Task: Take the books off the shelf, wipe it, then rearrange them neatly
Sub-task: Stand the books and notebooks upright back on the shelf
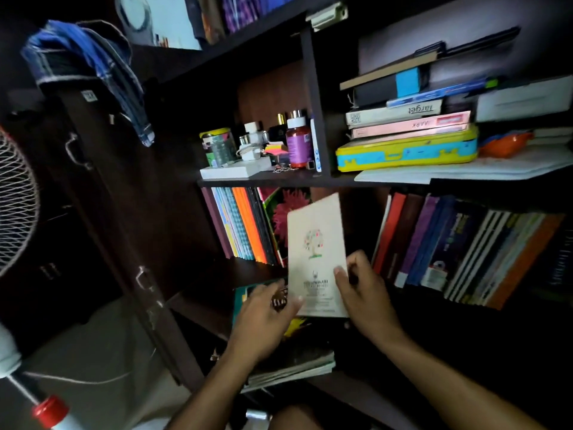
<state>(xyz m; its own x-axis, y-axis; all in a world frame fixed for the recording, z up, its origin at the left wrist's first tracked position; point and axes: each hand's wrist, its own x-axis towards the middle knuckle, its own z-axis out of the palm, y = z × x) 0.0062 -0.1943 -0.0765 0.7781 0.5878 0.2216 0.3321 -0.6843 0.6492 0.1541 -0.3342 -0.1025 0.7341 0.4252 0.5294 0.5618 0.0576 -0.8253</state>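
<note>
A cream booklet [314, 252] with a small tree picture stands upright in front of the middle shelf [248, 268]. My right hand [364, 293] grips its lower right edge, thumb on the cover. My left hand [266, 318] touches its lower left corner, fingers relaxed. Left of it, thin books [242, 225] stand in a row, with a flower-covered one [279, 212] leaning behind the booklet. More books [459, 252] lean together on the right of the same shelf. Under my hands lies a flat pile of books [291, 364].
The upper shelf carries bottles and jars [263, 144] and a flat stack of books on a yellow-blue case [406, 153]. A dark cupboard door [114, 212] with a blue cloth [90, 66] hung over it stands at left. A fan [15, 206] is at the far left.
</note>
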